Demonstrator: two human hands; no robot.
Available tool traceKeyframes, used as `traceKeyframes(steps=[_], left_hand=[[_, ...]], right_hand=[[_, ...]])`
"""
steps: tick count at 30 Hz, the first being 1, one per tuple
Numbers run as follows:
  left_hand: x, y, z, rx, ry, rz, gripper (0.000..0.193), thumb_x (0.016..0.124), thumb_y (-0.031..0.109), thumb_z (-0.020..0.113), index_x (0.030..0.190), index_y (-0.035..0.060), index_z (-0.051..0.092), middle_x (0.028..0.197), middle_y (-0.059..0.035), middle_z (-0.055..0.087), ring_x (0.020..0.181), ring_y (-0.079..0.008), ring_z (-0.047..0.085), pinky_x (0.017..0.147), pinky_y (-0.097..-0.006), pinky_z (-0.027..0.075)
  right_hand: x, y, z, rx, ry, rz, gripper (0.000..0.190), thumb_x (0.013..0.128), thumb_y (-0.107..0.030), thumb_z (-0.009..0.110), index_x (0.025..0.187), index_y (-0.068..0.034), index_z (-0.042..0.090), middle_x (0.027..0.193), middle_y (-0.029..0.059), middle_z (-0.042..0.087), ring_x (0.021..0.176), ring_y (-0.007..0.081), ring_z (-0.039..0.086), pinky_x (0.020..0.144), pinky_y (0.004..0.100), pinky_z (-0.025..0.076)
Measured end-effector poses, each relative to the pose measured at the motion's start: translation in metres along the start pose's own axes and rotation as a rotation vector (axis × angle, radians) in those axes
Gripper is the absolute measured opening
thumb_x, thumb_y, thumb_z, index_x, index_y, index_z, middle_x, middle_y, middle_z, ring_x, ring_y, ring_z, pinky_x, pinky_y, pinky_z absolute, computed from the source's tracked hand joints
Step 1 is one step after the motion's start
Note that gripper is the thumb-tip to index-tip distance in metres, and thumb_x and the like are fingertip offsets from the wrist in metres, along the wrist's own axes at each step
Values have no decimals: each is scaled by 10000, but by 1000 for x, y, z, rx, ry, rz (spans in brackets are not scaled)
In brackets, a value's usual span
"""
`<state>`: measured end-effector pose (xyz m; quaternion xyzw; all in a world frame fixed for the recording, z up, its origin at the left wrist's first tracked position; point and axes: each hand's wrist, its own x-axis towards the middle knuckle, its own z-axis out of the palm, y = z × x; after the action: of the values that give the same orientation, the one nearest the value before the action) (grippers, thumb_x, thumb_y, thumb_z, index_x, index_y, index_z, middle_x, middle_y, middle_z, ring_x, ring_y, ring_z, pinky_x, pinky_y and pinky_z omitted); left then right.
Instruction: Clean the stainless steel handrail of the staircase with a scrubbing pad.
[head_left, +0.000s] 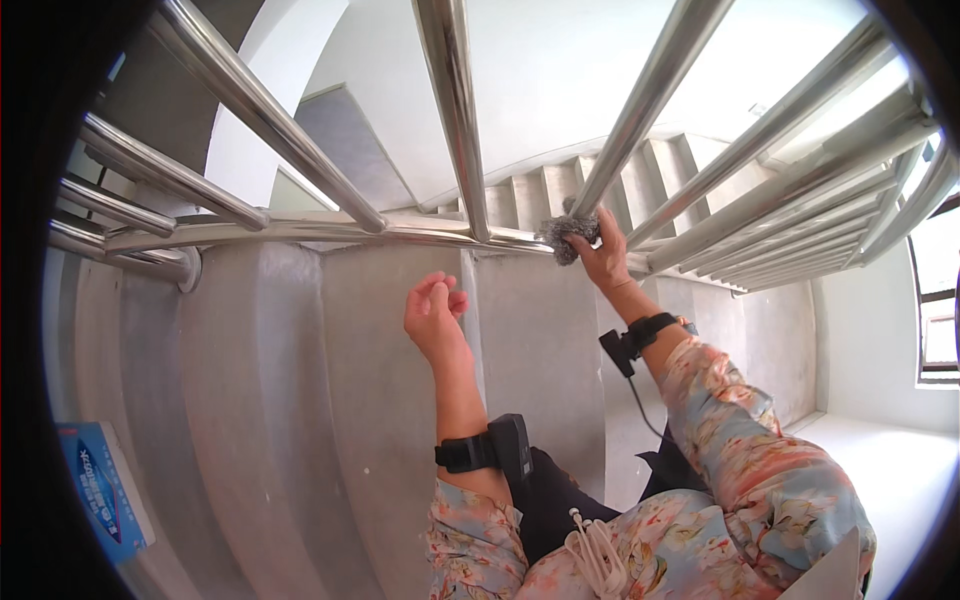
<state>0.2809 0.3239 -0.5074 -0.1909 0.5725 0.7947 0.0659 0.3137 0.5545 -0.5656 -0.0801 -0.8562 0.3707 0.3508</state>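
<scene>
My right hand (606, 251) grips a grey steel-wool pad (566, 234) and presses it around the foot of a metal baluster (626, 112), where the post meets the bottom rail (420, 229) of the stair railing. Part of the pad is hidden behind the post and my fingers. Below the rail, my left hand (437, 304) hangs over a concrete step with its fingers loosely curled, touching neither rail nor post; no object shows in it. Another polished baluster (456, 120) stands just beyond it.
Grey concrete steps (397, 375) run beneath me from left to right. A blue printed box (105, 487) lies on the steps at lower left. Beyond the railing, a lower flight (559, 187) curves along a white wall. A window (937, 315) is at far right.
</scene>
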Motion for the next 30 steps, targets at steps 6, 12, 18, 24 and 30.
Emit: traceKeyframes(steps=[6, 12, 18, 24, 30], left_hand=[[-2, 9, -6, 28, 62, 0, 122, 776, 40, 489, 873, 15, 558, 800, -73, 583, 578, -113, 530, 560, -231, 446], [-4, 8, 1, 32, 20, 19, 131, 792, 63, 498, 910, 35, 548, 819, -72, 582, 594, -133, 549, 557, -251, 461], [-10, 19, -9, -39, 22, 55, 133, 790, 60, 498, 909, 34, 550, 822, -76, 584, 593, -131, 549, 552, -250, 460], [-10, 26, -24, -46, 66, 70, 131, 788, 56, 488, 902, 34, 550, 820, -73, 582, 592, -132, 548, 559, -254, 458], [-7, 27, -18, -107, 53, 26, 142, 778, 73, 492, 901, 36, 553, 834, -78, 573, 602, -135, 536, 582, -252, 453]], right_hand=[[71, -92, -48, 84, 159, -37, 434, 667, -121, 716, 1044, -4, 534, 803, 62, 525, 680, 145, 504, 599, 288, 415], [51, -61, 18, 90, 420, 69, 379, 620, -148, 713, 880, -16, 471, 762, 124, 472, 686, 280, 497, 617, 360, 403], [-3, -16, 45, -154, 269, 240, 310, 625, -169, 703, 828, -29, 514, 756, 118, 496, 706, 293, 510, 641, 368, 417], [68, -96, -22, 97, 176, 189, 281, 622, -171, 711, 812, -4, 590, 719, 85, 611, 669, 153, 578, 625, 283, 461], [188, -183, -113, 395, 222, -20, 288, 654, -179, 698, 831, 36, 627, 740, 107, 630, 651, 160, 612, 628, 251, 499]])
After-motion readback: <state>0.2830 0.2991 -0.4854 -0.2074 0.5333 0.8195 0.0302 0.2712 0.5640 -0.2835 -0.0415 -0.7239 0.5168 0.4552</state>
